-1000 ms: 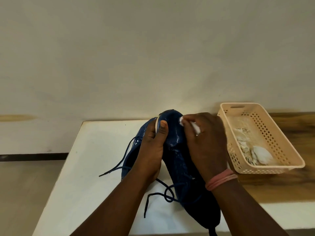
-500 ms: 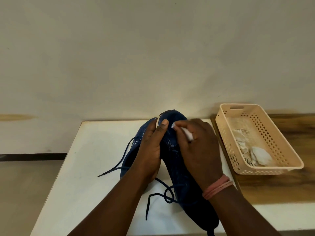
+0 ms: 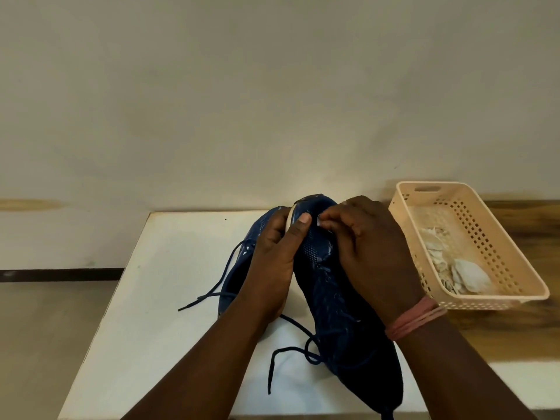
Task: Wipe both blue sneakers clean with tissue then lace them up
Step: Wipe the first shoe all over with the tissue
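Forearms entering from the near edge, both reaching forward over a white table [image 3: 169,268]. Near and slightly right, the heel end of a blue sneaker [image 3: 339,304], held tilted with its toe raised toward the far side; loose dark laces [image 3: 291,356] trailing from it onto the table surface. Pink bands [image 3: 415,318] around the right wrist. Further out, left hand [image 3: 272,268] wrapped around the shoe's left flank near the toe, thumb laid over the top, fingers curled under against the pale sole edge. Right hand [image 3: 369,253] with fingertips pinched on a small scrap of white tissue [image 3: 321,221], pressed against the toe. Behind the left hand, second sneaker [image 3: 239,268] lying on the table, its lace running off to the left.

Probably light and pliable: mesh upper likely to dent under pressure, so best braced by the firmer sole and sidewall, as gripped here. Tissue thin, liable to tear or shed if rubbed hard. Laces loose, liable to snag.

To the right, a peach perforated basket [image 3: 512,291] with crumpled used tissues, on a wooden surface [image 3: 521,331] just beside the table, within easy reach for discarding. Bare white table to the left and at the near right corner, giving room to turn the shoe. Far edge of the table close to a plain wall [image 3: 272,101], little room beyond the toes.
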